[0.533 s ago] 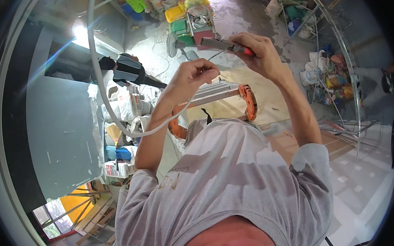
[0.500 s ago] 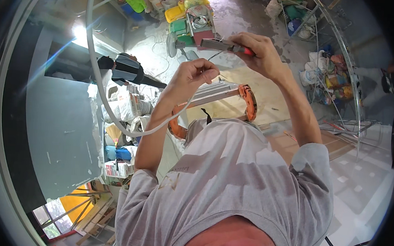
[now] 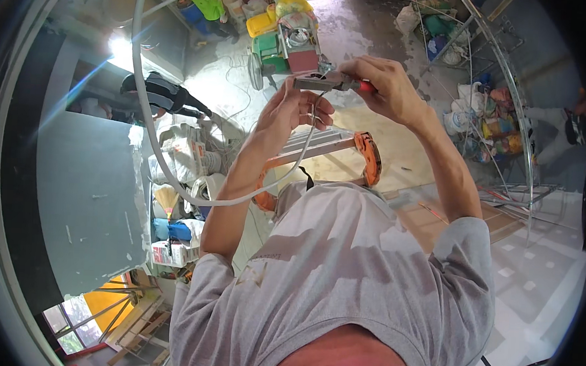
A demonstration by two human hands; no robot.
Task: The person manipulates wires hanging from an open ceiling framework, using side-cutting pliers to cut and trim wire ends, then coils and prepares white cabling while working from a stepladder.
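Note:
My right hand (image 3: 389, 88), closed, grips a hand tool (image 3: 312, 84) with a flat grey body and a red part; its exact kind I cannot make out. My left hand (image 3: 290, 112) is raised beside it, thumb side against the tool's left end, fingers curled around the end of a pale grey cable (image 3: 252, 195). Thin wire ends (image 3: 322, 96) show between the left fingers and the tool. From there the cable sags over my left forearm and loops up at the left. Below my hands is a ladder top (image 3: 322, 146) with orange end pieces.
A person in dark clothing (image 3: 167, 95) bends at the left; another in a bright green top (image 3: 208, 5) is farther back. A fan (image 3: 255, 71) stands by green and yellow containers. Bags are heaped at right (image 3: 488, 114), near metal framing (image 3: 516, 96). A grey panel (image 3: 91, 197) stands left.
My left hand has risen to the tool, bringing the cable end up to it. The tool has lowered slightly. At the left, the person in dark clothing has shifted.

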